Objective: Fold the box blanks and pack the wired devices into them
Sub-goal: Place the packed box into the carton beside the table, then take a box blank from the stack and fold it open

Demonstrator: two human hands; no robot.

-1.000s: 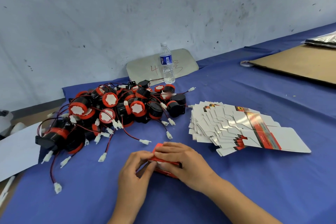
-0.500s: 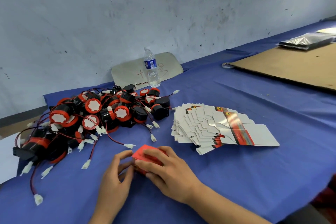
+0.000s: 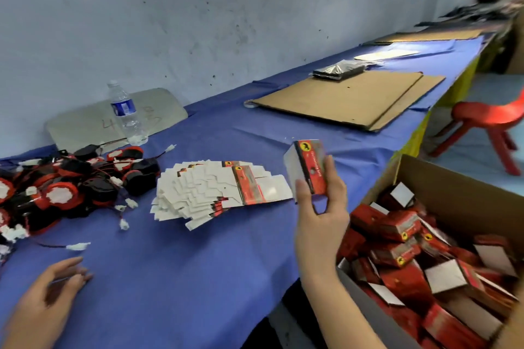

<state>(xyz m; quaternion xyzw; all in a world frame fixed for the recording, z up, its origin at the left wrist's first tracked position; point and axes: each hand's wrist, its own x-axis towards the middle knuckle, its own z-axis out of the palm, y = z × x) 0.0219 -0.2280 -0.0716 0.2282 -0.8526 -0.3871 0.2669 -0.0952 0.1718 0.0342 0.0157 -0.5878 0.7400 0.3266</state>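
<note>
1. Because one box (image 3: 307, 168) appears closed and finished, it is gripped upright in the right hand (image 3: 320, 221), thumb on its left face and fingers curled round its red side, lifted off the table (image 3: 198, 278) at about 3 o'clock of the blanks (image 3: 218, 190).
2. Since the carton (image 3: 453, 187) at 4 o'clock is already heaped with like red boxes, the held box is judged to be bound for it; the carton is set below the table edge, presumably so that boxes can be dropped in without reaching.
3. The left hand (image 3: 48, 295) is held low at 8 o'clock, its fingers loosely spread and nothing held, probably kept free for the next device.
4. The devices (image 3: 65, 184) are heaped at 10 o'clock, wires tangled, white plugs trailing toward the hand, within easy reach.
5. The blanks are fanned at the centre, seemingly so that one can be peeled off singly.
6. The bottle (image 3: 126, 113) is stood at 11 o'clock by the wall, clear of the work.
7. A snagged wire is judged the likeliest hitch at the next pick.
</note>
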